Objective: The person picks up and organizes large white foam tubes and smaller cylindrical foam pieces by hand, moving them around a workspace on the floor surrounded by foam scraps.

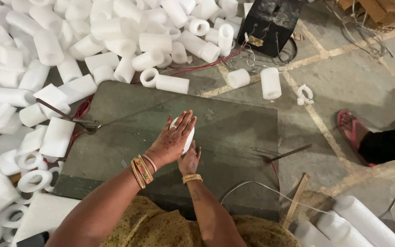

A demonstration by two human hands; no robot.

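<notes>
Both hands clamp one white foam tube (187, 136) mid-board: left hand (172, 139) spread flat on top, right hand (190, 158) bracing its near side. That pins it against the dark green board (129, 110). Loose foam tubes (115, 36) heap beyond the far edge.

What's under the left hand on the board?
A white foam tube piece on the dark green board, pressed by the left hand on top and the right hand at its near side. Most of the piece is covered.
</notes>
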